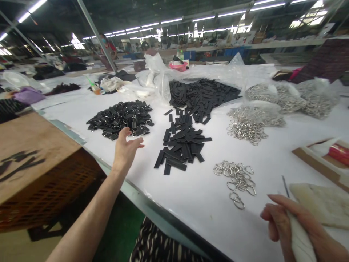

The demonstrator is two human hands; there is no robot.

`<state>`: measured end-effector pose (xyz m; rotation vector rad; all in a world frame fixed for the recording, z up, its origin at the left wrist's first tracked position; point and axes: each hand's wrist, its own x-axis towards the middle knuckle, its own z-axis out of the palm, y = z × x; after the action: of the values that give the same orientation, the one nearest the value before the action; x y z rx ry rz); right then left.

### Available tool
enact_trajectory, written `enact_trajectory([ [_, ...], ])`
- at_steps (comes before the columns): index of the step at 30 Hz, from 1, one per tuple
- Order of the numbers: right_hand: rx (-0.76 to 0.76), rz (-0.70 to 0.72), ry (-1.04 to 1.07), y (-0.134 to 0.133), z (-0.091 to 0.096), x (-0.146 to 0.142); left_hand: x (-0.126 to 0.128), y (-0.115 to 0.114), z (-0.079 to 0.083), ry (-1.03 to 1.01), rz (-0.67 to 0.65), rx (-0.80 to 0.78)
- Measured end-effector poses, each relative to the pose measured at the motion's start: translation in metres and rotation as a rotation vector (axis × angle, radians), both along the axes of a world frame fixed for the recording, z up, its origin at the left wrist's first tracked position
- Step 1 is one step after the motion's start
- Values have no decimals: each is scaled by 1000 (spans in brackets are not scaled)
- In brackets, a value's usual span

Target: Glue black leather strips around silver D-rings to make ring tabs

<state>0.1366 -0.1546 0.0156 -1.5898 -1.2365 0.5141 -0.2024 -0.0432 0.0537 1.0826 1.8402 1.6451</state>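
My left hand [127,147] is open, thumb and fingers apart, at the near edge of a heap of folded black strips with metal rings [120,118]. No object shows between its fingers. In my right hand [293,222], at the lower right, is a thin-tipped tool [298,236] with a thick, white wrapped handle; its narrow dark tip points up and away. Loose flat black strips [185,145] lie in the middle of the table. Between them and my right hand is a small group of silver metal rings [237,178].
A larger mound of black strips [204,94] lies behind, beside clear plastic bags. Bags of metal rings [289,96] and a loose ring pile [247,129] are at right, near a cardboard box [319,163] and a yellowish slab [319,203]. An orange crate [49,189] stands left.
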Motion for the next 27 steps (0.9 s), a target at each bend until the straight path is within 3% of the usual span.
enact_trajectory([
  [2, 17, 85, 8, -1, -6, -5, 18, -14, -6, 219, -84, -71],
  [5, 64, 256, -187, 1, -12, -5, 49, -33, -14, 677, -467, -49],
  [7, 65, 326, -333, 3, -14, -2, 62, -36, -19, 954, -621, -31],
  [10, 132, 429, -715, 7, -12, -2, 69, -30, -24, 1250, -703, -107],
  [13, 211, 428, -970, 9, -8, -7, 70, -23, -24, 1403, -741, -187],
  [18, 244, 420, -1014, 10, -7, -13, 70, -22, -19, 1463, -767, -233],
  [24, 171, 383, -982, 15, -10, -17, 69, -19, -16, 1255, -767, -279],
  [27, 171, 351, -1016, 18, -13, -18, 70, -19, -10, 1089, -757, -225],
])
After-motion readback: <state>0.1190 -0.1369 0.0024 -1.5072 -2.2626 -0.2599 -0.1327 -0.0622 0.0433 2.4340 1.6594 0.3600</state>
